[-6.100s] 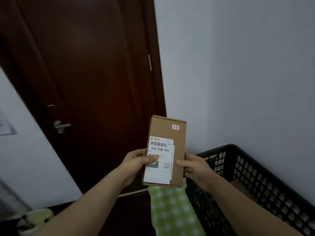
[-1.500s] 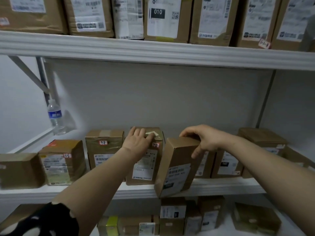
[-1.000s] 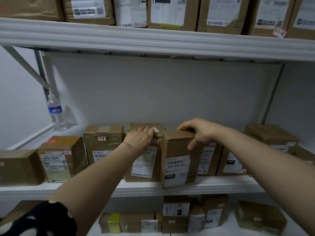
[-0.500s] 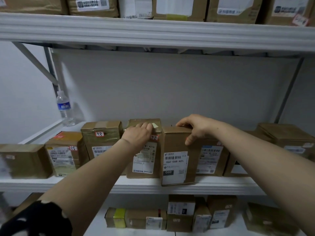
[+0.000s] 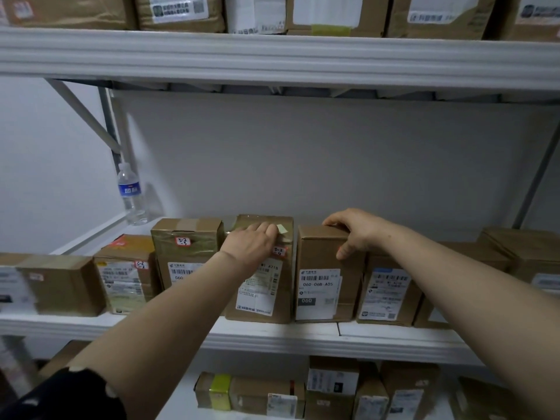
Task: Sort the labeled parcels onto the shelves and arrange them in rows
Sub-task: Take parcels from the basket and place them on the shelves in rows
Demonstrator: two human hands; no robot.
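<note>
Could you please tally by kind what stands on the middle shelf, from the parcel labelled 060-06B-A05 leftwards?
Cardboard parcels: 5
Water bottles: 1
Total: 6

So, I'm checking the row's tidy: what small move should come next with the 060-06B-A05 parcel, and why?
Probably lift the right hand off the 060-06B-A05 parcel: it stands upright on the middle shelf, label outward, front about level with the neighbouring parcel that the left hand rests on.
</note>
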